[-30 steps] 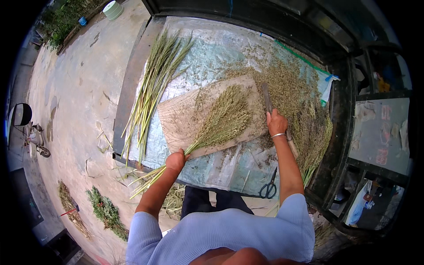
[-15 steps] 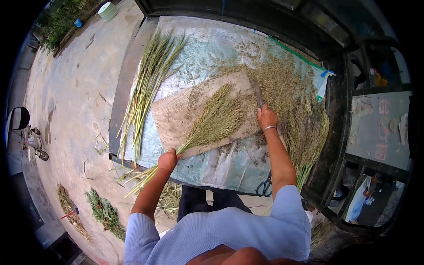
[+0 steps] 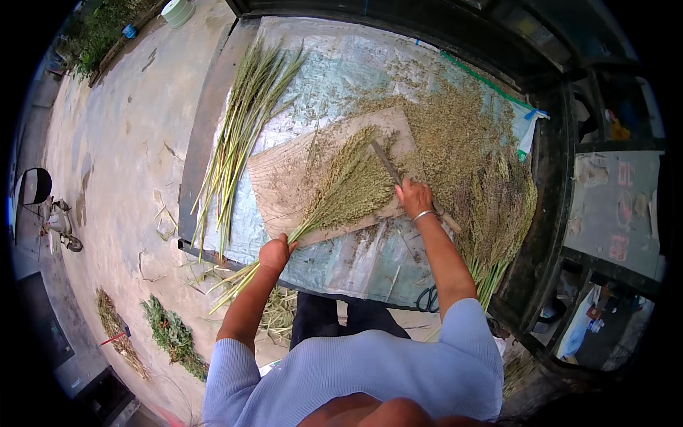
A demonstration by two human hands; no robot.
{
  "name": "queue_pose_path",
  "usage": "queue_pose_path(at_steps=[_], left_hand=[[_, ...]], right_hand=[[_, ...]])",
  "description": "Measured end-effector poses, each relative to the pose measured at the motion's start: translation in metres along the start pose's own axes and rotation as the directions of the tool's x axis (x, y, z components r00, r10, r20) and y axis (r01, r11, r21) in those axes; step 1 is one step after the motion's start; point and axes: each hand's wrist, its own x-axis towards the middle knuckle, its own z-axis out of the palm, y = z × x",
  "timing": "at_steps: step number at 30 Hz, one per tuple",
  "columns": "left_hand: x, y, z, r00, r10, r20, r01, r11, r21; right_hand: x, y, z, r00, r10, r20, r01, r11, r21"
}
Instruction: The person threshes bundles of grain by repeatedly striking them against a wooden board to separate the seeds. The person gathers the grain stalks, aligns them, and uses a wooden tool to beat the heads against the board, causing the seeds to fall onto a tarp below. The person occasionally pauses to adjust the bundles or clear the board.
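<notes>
My left hand [image 3: 275, 252] is closed around the stems of a bundle of grain stalks [image 3: 341, 188], at the near left edge of a wooden board [image 3: 274, 167]. The bundle's seed heads fan out over the board, away from me. In my right hand [image 3: 415, 197] is a long knife [image 3: 385, 161] with a wooden handle that sticks out below the fist. Its narrow grey blade lies across the upper right of the seed heads. Whether the edge touches them or hovers just above, I cannot tell.
Loose grain [image 3: 455, 117] covers the far right of the plastic sheet [image 3: 331, 57]. Another pile of stalks [image 3: 242, 128] lies at the left, and darker seed heads [image 3: 501, 206] at the right. Black-handled scissors [image 3: 427, 299] lie at the near edge. A dark metal frame [image 3: 551, 192] borders the right.
My right hand has swung the knife leftward and a little nearer, from beside the board's right edge onto the seed heads. My left hand keeps its hold on the stems.
</notes>
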Motion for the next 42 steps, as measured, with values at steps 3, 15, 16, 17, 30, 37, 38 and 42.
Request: queue_pose_path(at_steps=[3,15,16,17,30,37,38,42], left_hand=[[0.003,0.002,0.001,1.000,0.024,-0.016,-0.025,0.999,-0.038],[0.010,-0.007,0.002,0.999,0.039,0.035,-0.033,0.985,-0.170],[0.007,-0.006,0.004,0.998,0.061,0.030,-0.054,0.980,-0.191],[0.009,-0.007,0.006,0.997,0.066,0.029,-0.058,0.973,-0.225],[0.010,0.021,-0.039,0.941,0.173,-0.291,-0.166,0.985,0.047],[0.038,0.025,-0.012,0.938,0.194,-0.286,-0.103,0.948,0.303],[0.039,0.027,-0.006,0.941,0.197,-0.274,-0.098,0.937,0.336],[0.041,0.034,0.003,0.941,0.208,-0.268,-0.088,0.912,0.400]], right_hand=[[0.023,0.011,-0.031,0.965,0.263,-0.016,-0.264,0.964,-0.026],[-0.023,-0.052,-0.002,0.993,-0.120,-0.018,0.122,0.980,0.155],[-0.016,-0.029,-0.001,0.996,-0.093,-0.006,0.093,0.990,0.107],[-0.004,-0.013,-0.003,0.999,0.028,-0.020,-0.027,0.998,0.056],[-0.037,-0.169,-0.091,0.939,-0.273,-0.211,0.338,0.851,0.403],[-0.025,-0.153,-0.053,0.976,-0.215,0.012,0.208,0.954,0.217],[-0.031,-0.141,-0.038,0.975,-0.218,0.039,0.205,0.955,0.216],[-0.036,-0.156,-0.042,0.956,-0.292,0.028,0.280,0.937,0.209]])
